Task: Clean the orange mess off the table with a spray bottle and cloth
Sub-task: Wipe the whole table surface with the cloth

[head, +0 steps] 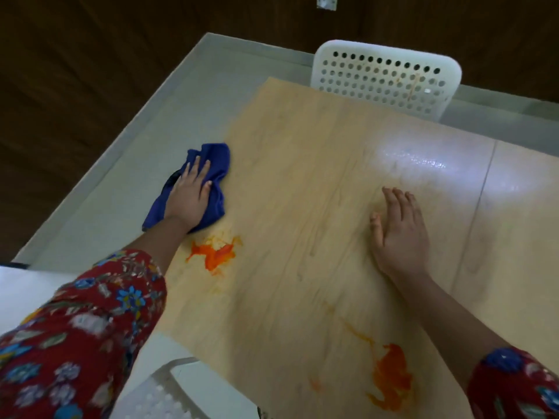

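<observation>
Left hand flat, pressing blue cloth on table; right hand flat, empty, right of cloth. Orange mess just near-side of cloth; second smear far right. Suggest drawing cloth through with even pressure.

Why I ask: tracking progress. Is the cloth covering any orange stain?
No: the cloth, under the left hand, lies beside the orange stain.

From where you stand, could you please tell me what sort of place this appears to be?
Probably an indoor dining or break room: a light wooden table, a white perforated plastic chair pulled up at its far side, and a dark wood-panelled wall behind.
</observation>
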